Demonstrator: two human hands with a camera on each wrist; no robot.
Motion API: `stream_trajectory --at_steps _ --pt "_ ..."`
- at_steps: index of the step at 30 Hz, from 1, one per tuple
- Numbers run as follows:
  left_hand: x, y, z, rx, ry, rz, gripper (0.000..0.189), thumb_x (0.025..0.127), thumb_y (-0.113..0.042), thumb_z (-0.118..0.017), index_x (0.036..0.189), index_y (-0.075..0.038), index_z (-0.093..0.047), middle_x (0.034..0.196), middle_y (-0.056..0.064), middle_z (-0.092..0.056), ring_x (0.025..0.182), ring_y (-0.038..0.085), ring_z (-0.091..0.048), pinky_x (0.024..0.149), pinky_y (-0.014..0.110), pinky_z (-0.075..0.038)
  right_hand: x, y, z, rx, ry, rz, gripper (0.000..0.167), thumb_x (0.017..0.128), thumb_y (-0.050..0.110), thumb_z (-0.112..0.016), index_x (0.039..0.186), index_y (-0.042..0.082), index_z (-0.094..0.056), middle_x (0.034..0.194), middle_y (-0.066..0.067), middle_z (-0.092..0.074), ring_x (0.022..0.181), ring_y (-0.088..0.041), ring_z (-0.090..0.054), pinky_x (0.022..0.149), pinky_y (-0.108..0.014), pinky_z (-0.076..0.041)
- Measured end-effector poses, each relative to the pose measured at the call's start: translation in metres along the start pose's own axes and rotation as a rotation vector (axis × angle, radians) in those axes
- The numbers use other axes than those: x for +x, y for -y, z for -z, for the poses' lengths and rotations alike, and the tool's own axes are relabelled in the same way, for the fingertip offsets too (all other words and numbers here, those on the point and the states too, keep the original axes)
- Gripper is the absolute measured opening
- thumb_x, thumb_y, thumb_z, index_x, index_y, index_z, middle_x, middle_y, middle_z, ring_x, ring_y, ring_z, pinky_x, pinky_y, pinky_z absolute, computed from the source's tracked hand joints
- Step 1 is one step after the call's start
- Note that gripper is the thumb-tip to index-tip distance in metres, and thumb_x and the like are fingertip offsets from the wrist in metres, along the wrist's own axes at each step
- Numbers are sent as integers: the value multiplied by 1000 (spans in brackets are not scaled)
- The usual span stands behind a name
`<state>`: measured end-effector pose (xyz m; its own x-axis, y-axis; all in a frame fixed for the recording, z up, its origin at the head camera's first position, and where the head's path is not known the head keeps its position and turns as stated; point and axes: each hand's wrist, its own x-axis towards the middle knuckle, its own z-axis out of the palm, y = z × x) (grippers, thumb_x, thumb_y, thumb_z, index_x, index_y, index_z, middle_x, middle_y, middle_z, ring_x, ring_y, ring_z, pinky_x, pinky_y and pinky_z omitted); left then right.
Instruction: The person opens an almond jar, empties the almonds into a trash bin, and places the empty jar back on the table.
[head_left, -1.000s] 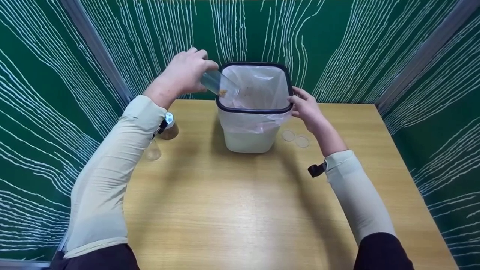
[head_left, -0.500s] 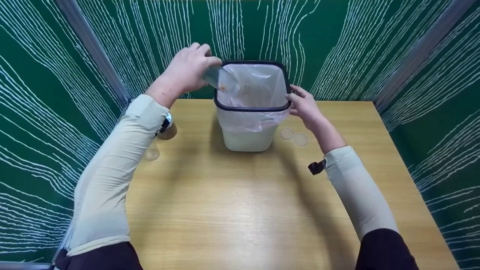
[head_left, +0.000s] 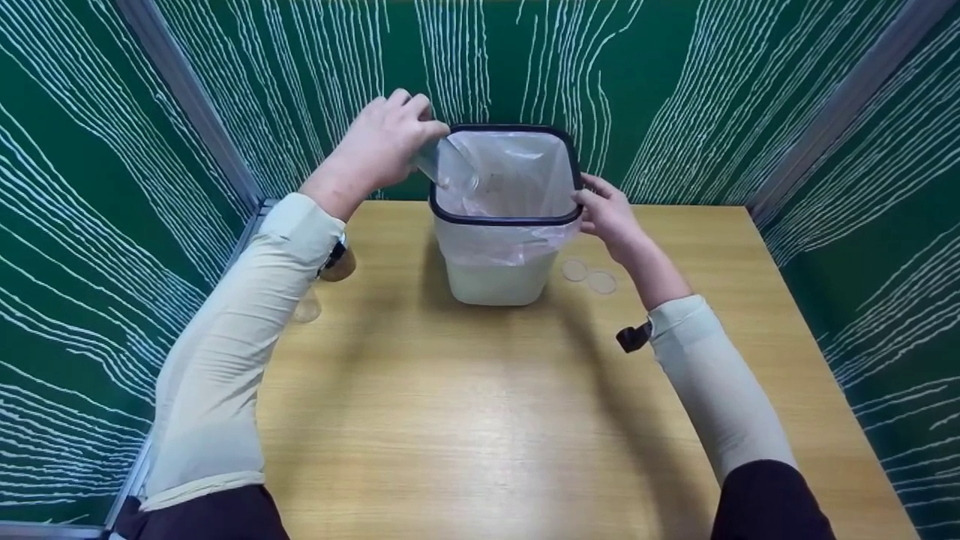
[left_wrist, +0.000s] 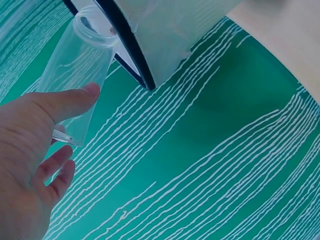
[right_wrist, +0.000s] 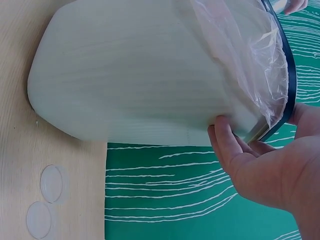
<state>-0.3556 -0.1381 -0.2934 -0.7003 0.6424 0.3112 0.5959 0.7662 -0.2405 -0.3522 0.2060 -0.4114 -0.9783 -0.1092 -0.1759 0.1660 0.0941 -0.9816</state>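
My left hand [head_left: 379, 146] grips a clear jar [left_wrist: 75, 65] near its base. The jar is tilted, its threaded mouth over the near left of a bin's opening. A small speck of orange-brown stuff shows near the mouth in the head view. The pale bin [head_left: 499, 283] stands upright, with a black rim [head_left: 510, 221] and a translucent bag [head_left: 525, 165] folded over its edge. At the bin's right side my right hand [head_left: 611, 214] holds the rim, with fingertips [right_wrist: 220, 122] against the outer wall in the right wrist view.
Two clear round lids [head_left: 602, 282] [head_left: 575, 270] lie on the table [head_left: 480, 420] right of the bin. Under my left wrist stand a brownish container [head_left: 341, 268] and a clear vessel [head_left: 306, 307], both partly hidden. Green walls with white lines [head_left: 675, 97] enclose the table.
My left hand has moved slightly right with the tilted jar, farther over the bin. Less of the orange-brown stuff shows in the jar. The right hand keeps its place at the rim.
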Motion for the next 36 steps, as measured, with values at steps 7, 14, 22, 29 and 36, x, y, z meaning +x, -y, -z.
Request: stream_trajectory --at_steps 7,14,22,29,36 --pt "-1 1 1 -37 -49 4 46 83 -8 -76 126 -19 -66 113 15 -56 102 32 -48 86 45 -46 0 0 -1 15 1 33 60 99 23 -49 153 14 -27 147 -17 -38 124 -34 -50 101 -41 -43" --pt "-5 3 -5 0 -87 18 43 86 -8 -70 126 -19 -65 118 15 -57 107 34 -49 86 46 -46 0 -4 -1 4 9 23 60 99 25 -49 154 15 -26 149 -15 -36 126 -34 -48 101 -41 -43" --pt "-10 10 -10 29 -109 112 49 80 -9 -67 128 -14 -58 122 17 -58 110 35 -49 87 48 -43 0 -3 -1 9 13 28 58 100 26 -50 153 15 -28 148 -15 -38 127 -34 -47 101 -41 -44" --pt "-19 22 -9 34 -177 195 45 87 -23 -68 129 -14 -53 124 17 -59 111 36 -48 88 49 -41 0 1 1 10 7 18 59 100 26 -49 154 15 -27 149 -16 -37 127 -35 -47 101 -41 -43" --pt "-40 35 -17 -63 -280 317 58 84 -47 -71 130 -16 -54 121 11 -52 109 30 -42 86 44 -38 -1 -2 3 19 38 14 64 101 30 -50 156 21 -18 152 -15 -32 128 -33 -47 103 -41 -41"
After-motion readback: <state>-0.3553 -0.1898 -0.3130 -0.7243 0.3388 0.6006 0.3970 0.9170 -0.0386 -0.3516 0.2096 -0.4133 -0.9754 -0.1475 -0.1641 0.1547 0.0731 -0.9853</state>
